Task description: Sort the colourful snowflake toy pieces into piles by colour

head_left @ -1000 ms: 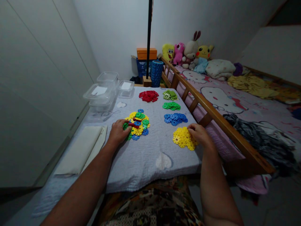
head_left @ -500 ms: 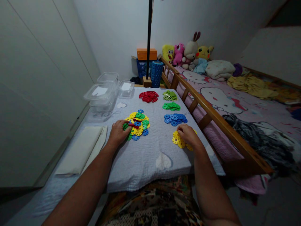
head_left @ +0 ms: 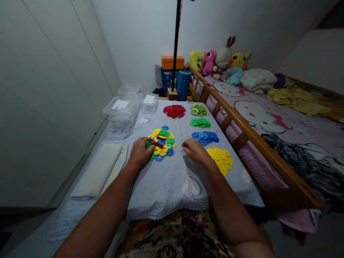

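My left hand rests on the near left edge of a mixed pile of coloured plastic discs. Its fingers curl onto the pile beside a red piece, and what they grip is hidden. My right hand hovers palm down over the quilted cloth, between the mixed pile and the yellow disc pile. Its fingers are loosely bent with nothing showing in them. Sorted piles lie beyond: blue, green, light green and red.
Clear plastic tubs stand at the back left, and a folded cream cloth lies to the left. A wooden bed rail runs along the right, with soft toys on the bed. A black pole rises behind the table.
My right hand has left the yellow pile and moved left towards the mixed pile, uncovering the yellow discs. My left hand has stayed on the mixed pile. The view has shifted slightly.
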Demonstrator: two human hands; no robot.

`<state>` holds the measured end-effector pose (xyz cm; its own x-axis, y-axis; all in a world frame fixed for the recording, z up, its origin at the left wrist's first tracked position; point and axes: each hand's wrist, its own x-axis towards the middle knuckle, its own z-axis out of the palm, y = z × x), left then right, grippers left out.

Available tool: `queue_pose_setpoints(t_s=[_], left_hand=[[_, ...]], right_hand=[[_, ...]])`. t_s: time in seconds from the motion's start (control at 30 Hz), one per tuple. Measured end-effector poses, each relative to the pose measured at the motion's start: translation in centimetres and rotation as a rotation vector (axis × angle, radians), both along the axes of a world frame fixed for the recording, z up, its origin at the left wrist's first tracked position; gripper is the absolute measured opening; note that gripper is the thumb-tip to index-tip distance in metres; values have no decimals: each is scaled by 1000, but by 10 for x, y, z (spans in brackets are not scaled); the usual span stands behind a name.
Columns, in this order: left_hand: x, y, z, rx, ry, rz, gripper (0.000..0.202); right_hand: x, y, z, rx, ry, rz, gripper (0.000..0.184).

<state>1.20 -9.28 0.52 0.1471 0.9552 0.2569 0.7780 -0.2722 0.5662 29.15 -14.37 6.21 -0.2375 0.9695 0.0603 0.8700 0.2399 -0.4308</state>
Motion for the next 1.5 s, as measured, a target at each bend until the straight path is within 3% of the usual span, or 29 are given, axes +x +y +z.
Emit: queue_pose_setpoints(t_s=[0.2, 0.43, 0.7, 0.9, 1.07, 1.27, 1.4, 1.5], left_hand=[[0, -1, -1, 11, -9, -6, 36], [1, -2, 0, 25, -26, 3, 30], [4, -1, -1, 19, -67, 64, 38], [5, -3, -3, -13, -27, -4, 52], [6, -6, -4, 12, 43, -26, 54], [8, -6, -4, 4, 67, -48, 54], [9, -5, -4, -2, 64, -81, 57], [9, -5, -5, -8, 60, -86, 59]], right_hand=[[-42, 30, -24, 55, -13, -10, 36], [-47, 34, -49, 115, 19, -58, 40], [-43, 34, -53, 215, 169, -62, 29], [-40, 32, -47, 252, 271, -178, 29], [-16, 43, -22, 219, 324, -215, 24], [50, 100, 8, 238, 285, -429, 19], [82, 139, 7, 197, 164, -643, 18], [91, 158, 1, 164, 117, -676, 19]])
